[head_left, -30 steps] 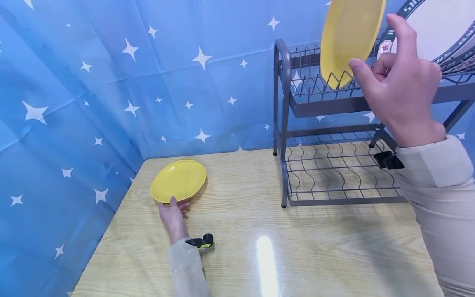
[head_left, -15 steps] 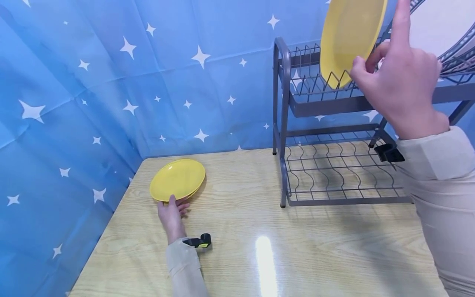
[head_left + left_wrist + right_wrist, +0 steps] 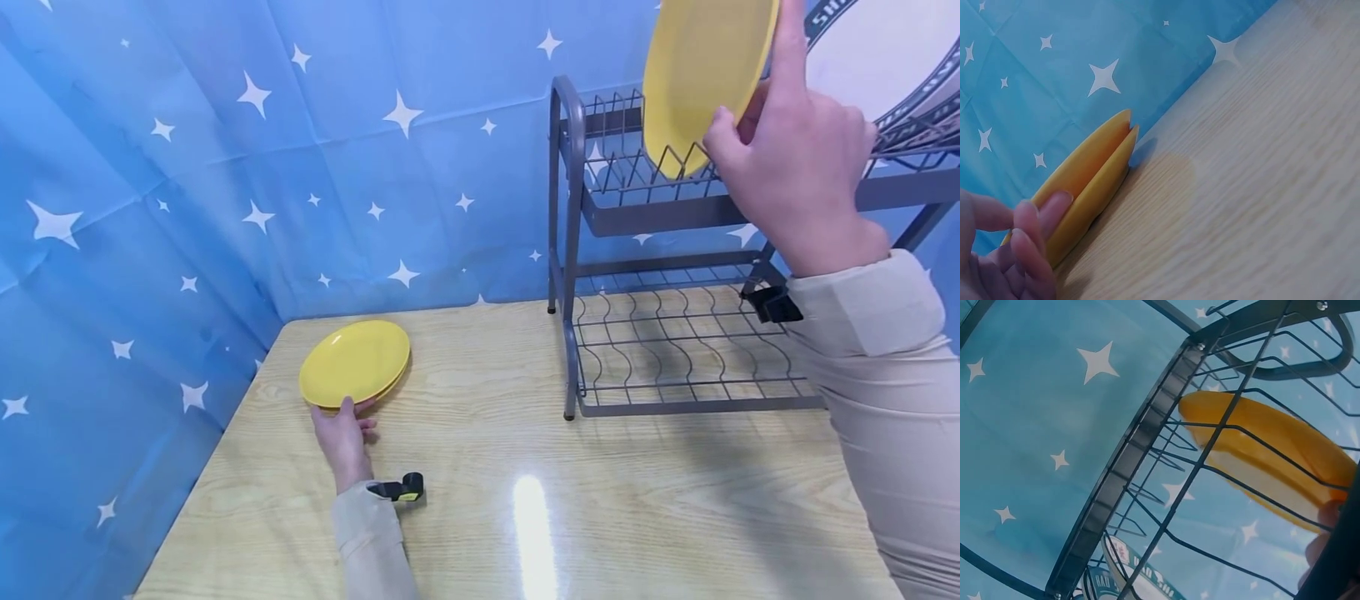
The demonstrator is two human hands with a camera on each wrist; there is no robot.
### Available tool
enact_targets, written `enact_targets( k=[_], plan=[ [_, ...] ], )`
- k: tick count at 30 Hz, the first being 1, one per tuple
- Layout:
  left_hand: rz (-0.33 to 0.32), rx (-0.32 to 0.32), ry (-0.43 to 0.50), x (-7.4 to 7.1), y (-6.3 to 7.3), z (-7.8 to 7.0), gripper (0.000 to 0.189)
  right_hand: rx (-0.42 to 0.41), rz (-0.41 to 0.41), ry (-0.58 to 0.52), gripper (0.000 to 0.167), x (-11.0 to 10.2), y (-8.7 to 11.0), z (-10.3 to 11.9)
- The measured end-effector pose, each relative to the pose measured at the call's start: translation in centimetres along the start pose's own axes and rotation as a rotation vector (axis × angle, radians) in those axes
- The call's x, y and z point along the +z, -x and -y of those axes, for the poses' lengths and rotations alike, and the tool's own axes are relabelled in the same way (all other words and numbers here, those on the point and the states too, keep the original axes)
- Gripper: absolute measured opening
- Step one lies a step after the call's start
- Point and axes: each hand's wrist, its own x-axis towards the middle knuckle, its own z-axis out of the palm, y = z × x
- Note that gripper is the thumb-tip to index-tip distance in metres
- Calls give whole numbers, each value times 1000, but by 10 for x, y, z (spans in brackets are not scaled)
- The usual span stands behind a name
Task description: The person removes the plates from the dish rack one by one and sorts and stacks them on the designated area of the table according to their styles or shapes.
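Observation:
On the table's far left lie two stacked yellow plates (image 3: 356, 358). My left hand (image 3: 343, 442) pinches the near rim of the upper one, thumb on top. In the left wrist view a finger (image 3: 1057, 209) sits in the gap between the upper plate (image 3: 1088, 153) and the lower plate (image 3: 1100, 194). Another yellow plate (image 3: 697, 83) stands on edge in the upper tier of a dark wire dish rack (image 3: 660, 218). My right hand (image 3: 798, 167) holds that plate's right edge, thumb in front, index finger pointing up. Through the wires, fingertips (image 3: 1329, 515) meet the plate (image 3: 1272, 450).
White plates with a dark lettered rim (image 3: 885, 58) stand to the right in the rack's upper tier, close to my right hand. The lower wire shelf (image 3: 675, 342) sits just above the wooden table (image 3: 480, 467). A blue star-patterned curtain (image 3: 420, 192) hangs behind.
My right hand has moved in to the standing yellow plate and closed on its edge, its index finger straightening upward. The left hand stays at the stacked plates, with little change.

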Motion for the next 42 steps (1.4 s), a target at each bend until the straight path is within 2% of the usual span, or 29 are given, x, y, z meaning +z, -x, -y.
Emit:
enact_targets(
  k=[8,13,18,24,27,30,38,42],
  plan=[
    [-2,-22,-85,-4,-2,0,65,-35,-49,-4,65,4,2,-2],
    [-1,-9,-119,-3,-2,1,57,-8,-45,-5,65,3,3,-3],
    [6,-8,-138,-3,-4,3,52,-14,-68,-5,64,3,2,-4],
    [12,-25,-130,-1,-4,5,52,-58,-142,113,61,-1,1,-1],
    [12,-29,-133,-2,-5,5,54,-66,-108,132,63,-3,0,3],
    [15,-25,-133,-3,-5,4,55,-61,-61,105,65,-4,-2,6],
    [22,-25,-128,-4,-6,2,56,31,23,42,67,-5,-5,7],
    [24,-34,-132,-3,-7,2,56,56,38,26,67,-5,-6,7]
  ],
)
